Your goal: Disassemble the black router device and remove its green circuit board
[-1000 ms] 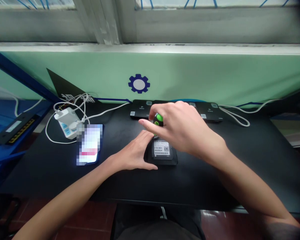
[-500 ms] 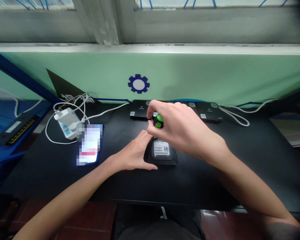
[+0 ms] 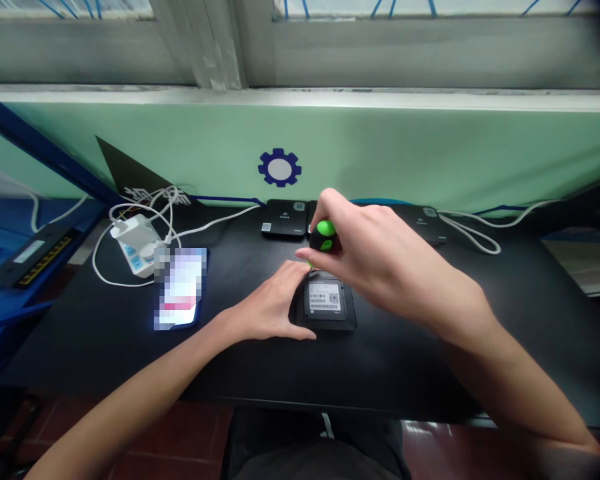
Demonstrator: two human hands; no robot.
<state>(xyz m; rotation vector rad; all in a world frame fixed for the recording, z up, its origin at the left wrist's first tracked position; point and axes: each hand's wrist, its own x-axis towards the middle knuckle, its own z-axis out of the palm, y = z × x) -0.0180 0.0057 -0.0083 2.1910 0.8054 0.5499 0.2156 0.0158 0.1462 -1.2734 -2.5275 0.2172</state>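
Observation:
A flat black box (image 3: 351,313) with a white printed label (image 3: 325,297) lies on the dark desk, label side up. My left hand (image 3: 270,303) spans its left side. The thumb stretches along the near corner and the fingertips meet at the far left corner, steadying the box. My right hand (image 3: 380,257) is wrapped round the black and green handle of a screwdriver (image 3: 324,237). The tool stands over the far left corner of the box, close to my left fingertips. Its tip is mostly hidden by my fingers.
Similar black boxes (image 3: 284,219) stand in a row along the green back panel. To the left lie a lit phone (image 3: 183,287) and a white power strip (image 3: 139,247) with tangled white cables. Another white cable (image 3: 480,233) loops at the back right.
My right hand and the screwdriver handle have shifted slightly right, with the hand turned a little, showing more of the box's top edge. My left hand and the box stay put.

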